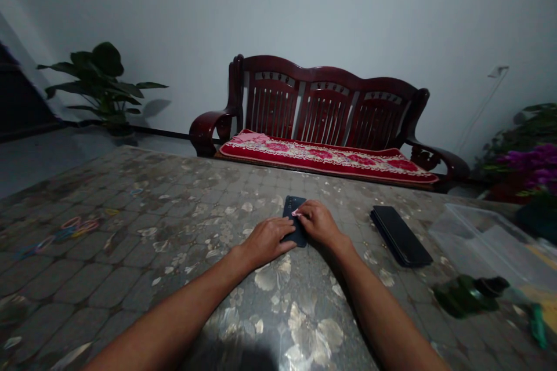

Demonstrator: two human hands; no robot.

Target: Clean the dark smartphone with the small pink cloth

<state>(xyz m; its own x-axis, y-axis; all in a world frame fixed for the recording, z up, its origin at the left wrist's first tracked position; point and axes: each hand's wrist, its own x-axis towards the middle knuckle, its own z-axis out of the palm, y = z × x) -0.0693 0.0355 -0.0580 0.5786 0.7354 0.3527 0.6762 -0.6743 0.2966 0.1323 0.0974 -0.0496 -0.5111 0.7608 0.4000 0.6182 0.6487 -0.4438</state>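
Note:
A dark smartphone point(299, 234) lies flat on the table in front of me, what look like camera lenses near its far left corner. My left hand point(270, 239) grips it from the left, fingers over its face and thumb by the near edge. Pinched in the closed fingers of my right hand point(319, 221) is a small pinkish-white piece of cloth or tissue point(296, 213), which touches the phone's upper part. Most of that piece is hidden by the fingers.
Right of my hands lie a black wallet-like case point(401, 236), a green bottle point(467, 295) and a clear plastic box point(483, 237). Colourful scissors point(80, 227) lie at left on the flower-patterned tabletop point(174, 197). Beyond stands a wooden bench point(326, 84) with a red cover.

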